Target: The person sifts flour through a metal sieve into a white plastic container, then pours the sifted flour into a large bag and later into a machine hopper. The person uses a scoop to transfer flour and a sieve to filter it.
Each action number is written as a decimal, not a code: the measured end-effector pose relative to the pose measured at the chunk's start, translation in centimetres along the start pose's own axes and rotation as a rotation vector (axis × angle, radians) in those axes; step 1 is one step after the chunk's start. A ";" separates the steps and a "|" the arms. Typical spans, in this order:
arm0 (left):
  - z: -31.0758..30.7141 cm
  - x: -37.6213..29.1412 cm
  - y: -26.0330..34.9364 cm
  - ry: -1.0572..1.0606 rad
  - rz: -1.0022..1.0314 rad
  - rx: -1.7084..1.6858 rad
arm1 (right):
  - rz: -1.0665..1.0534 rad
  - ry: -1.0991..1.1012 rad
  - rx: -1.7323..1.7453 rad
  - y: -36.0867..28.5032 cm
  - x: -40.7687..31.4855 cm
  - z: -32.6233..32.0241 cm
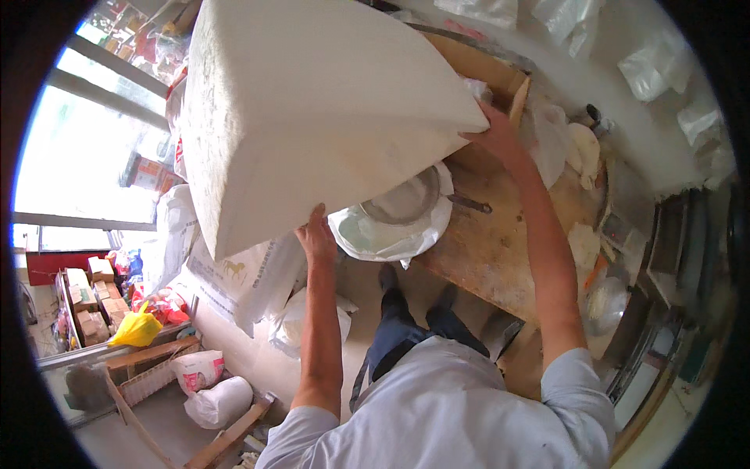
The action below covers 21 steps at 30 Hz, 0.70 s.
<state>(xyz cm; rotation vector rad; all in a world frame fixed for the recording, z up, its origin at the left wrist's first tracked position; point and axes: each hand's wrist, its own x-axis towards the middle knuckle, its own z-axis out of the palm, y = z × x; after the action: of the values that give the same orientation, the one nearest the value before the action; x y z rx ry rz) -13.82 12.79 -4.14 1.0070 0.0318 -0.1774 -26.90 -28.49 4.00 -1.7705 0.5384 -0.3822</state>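
Observation:
A large white foam box or block [328,111], seen from one corner, fills the upper middle of the head view. My left hand [320,237] grips its lower edge, with the thumb on the near face. At its right corner, my right hand [491,133] has hold of the edge. Below the white object, a round metal sieve or pan [404,202] rests on a basin lined with thin plastic [381,240], partly covered by it. A dark handle [469,203] sticks out to the right over the wooden worktop [486,252].
Printed white sacks [228,275] stand at the left, near the window. A yellow plastic bag [137,326] and boxes [96,293] lie beyond. White bags [218,401] sit on the lower left floor. Plastic bags [653,67] hang at the upper right. A cardboard box [469,58] is behind.

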 end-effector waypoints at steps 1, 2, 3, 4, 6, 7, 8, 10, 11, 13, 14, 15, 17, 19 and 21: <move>0.5 -0.3 0.1 -0.017 0.004 0.002 | -0.064 -0.049 -0.081 -1.2 -0.4 -0.2; 1.2 -0.2 0.1 -0.038 0.005 0.002 | -0.169 -0.009 -0.105 -1.2 -0.5 -0.8; 1.8 0.1 0.0 -0.058 0.013 0.003 | -0.278 0.028 -0.126 -1.1 -0.1 -1.2; 1.8 0.9 -0.5 -0.073 0.016 0.030 | -0.390 0.062 -0.151 -1.2 0.1 -1.5; 1.7 2.0 -1.3 -0.106 0.013 0.081 | -0.484 0.110 -0.174 -0.9 -0.3 -1.9; 1.4 1.9 -1.7 -0.122 -0.020 0.054 | -0.526 0.135 -0.190 -0.7 -0.8 -2.1; 0.9 1.9 -2.0 -0.138 -0.053 0.026 | -0.518 0.182 -0.249 0.7 -1.7 -1.8; -2.2 2.9 -1.7 -0.168 -0.053 -0.087 | -0.512 0.263 -0.351 3.3 -4.0 0.1; -4.8 3.6 -1.5 -0.181 -0.013 -0.172 | -0.553 0.259 -0.259 3.3 -4.5 1.0; -3.7 2.0 -2.3 -0.210 -0.013 0.035 | -0.584 0.279 -0.117 3.3 -6.7 1.3; -3.9 1.7 -2.3 -0.217 0.011 0.133 | -0.563 0.275 -0.152 2.8 -6.6 1.6; -3.6 1.8 -2.4 -0.221 0.012 0.169 | -0.542 0.281 -0.194 1.8 -6.1 1.1; -3.4 1.9 -2.5 -0.228 0.018 0.176 | -0.534 0.276 -0.250 2.2 -5.8 0.7; -3.7 2.0 -2.4 -0.229 0.016 0.140 | -0.565 0.262 -0.278 4.0 -5.7 0.8; -4.1 1.1 -2.4 -0.222 -0.009 0.129 | -0.597 0.312 -0.262 5.8 -7.6 1.5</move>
<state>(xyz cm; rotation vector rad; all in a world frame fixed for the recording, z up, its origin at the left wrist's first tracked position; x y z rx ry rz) -12.93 14.87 -8.53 1.1111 -0.1793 -0.3021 -33.38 -24.32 -1.81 -2.1264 0.2689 -1.0545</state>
